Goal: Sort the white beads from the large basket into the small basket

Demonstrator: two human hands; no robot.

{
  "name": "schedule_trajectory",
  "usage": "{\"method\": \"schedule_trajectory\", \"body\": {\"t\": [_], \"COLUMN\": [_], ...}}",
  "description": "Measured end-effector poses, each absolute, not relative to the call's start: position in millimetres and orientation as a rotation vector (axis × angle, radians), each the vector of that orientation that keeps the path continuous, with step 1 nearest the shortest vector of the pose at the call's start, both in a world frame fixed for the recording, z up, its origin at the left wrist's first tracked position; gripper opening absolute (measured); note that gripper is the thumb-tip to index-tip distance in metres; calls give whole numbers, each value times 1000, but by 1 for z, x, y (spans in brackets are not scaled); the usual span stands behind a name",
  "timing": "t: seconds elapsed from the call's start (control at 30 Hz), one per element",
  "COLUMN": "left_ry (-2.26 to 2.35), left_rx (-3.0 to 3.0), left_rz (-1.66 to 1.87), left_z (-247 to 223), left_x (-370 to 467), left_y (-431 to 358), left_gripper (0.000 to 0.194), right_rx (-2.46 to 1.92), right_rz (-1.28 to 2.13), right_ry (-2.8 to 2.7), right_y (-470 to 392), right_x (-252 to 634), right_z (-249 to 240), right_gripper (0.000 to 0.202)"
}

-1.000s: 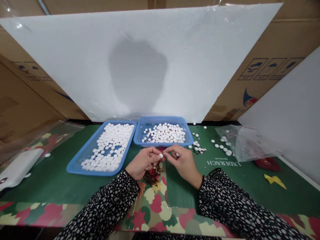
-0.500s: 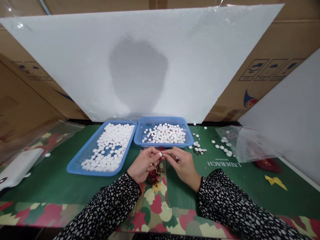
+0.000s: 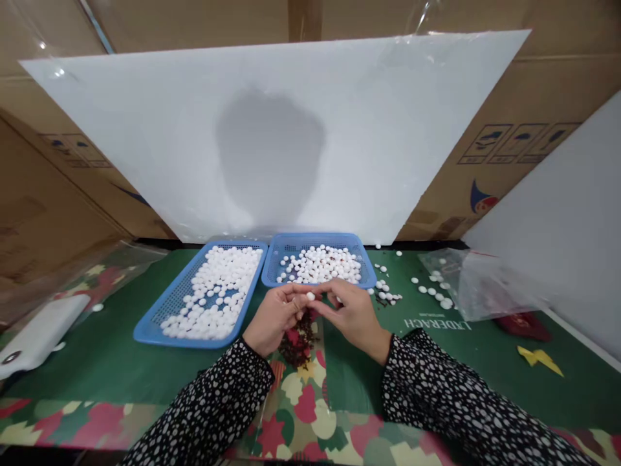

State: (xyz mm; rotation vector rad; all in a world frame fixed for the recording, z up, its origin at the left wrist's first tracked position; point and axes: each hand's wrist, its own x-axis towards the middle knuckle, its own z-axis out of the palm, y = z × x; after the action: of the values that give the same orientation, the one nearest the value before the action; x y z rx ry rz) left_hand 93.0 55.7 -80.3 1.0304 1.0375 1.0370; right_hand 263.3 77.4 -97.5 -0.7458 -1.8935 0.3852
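My left hand (image 3: 277, 316) and my right hand (image 3: 352, 312) meet in front of the right-hand basket, fingertips together. Between them is a small white ball (image 3: 310, 296), pinched by the left thumb and fingers, while the right thumb and fingertips touch its other side. Below the hands lies a loose pile of dark reddish-brown bits (image 3: 297, 343) on the patterned table cover. The blue right basket (image 3: 367, 266) holds many white balls, some with brown bits among them. A longer blue left basket (image 3: 145, 329) is filled with similar white balls.
Loose white balls (image 3: 431, 291) lie right of the baskets, near a clear plastic bag (image 3: 490, 285). A dark red item (image 3: 524, 325) and a yellow scrap (image 3: 539, 359) lie farther right. A white handled object (image 3: 43, 333) rests at left. A white board (image 3: 378, 129) stands behind.
The view has shifted slightly, so the scene sits a little lower. My right fingers have closed in nearer to the ball and the left hand; the ball stays between the fingertips.
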Motion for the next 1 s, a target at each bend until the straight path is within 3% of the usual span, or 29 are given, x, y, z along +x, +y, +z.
{"method": "schedule_trajectory", "body": {"t": [0.07,0.27,0.43,0.57,0.7,1.0], "left_ry": [1097,1155,1128,1030,950,1051], "left_rx": [1074,1064,945,913,909,1001], "left_rz": [1076,1066,982,925,880,984], "left_z": [-82,-87,-78,-78,-83,-90], "left_x": [90,81,80,80,79,82], "left_y": [58,62,59,58,58,58], "left_gripper": [37,51,37,28,12,35], "right_rx": [-806,-862,-695,-936,-1102,-1091], "right_rz": [318,187,208,257,271,331], "right_ry": [-1904,-2129,-2196,-2364,-2393,-2296], "right_y": [98,143,101,77,82,80], "right_x": [262,266,271,271,265,268], "right_z": [-88,-76,-107,-131,-137,-138], "right_gripper": [6,20,11,16,9,14]}}
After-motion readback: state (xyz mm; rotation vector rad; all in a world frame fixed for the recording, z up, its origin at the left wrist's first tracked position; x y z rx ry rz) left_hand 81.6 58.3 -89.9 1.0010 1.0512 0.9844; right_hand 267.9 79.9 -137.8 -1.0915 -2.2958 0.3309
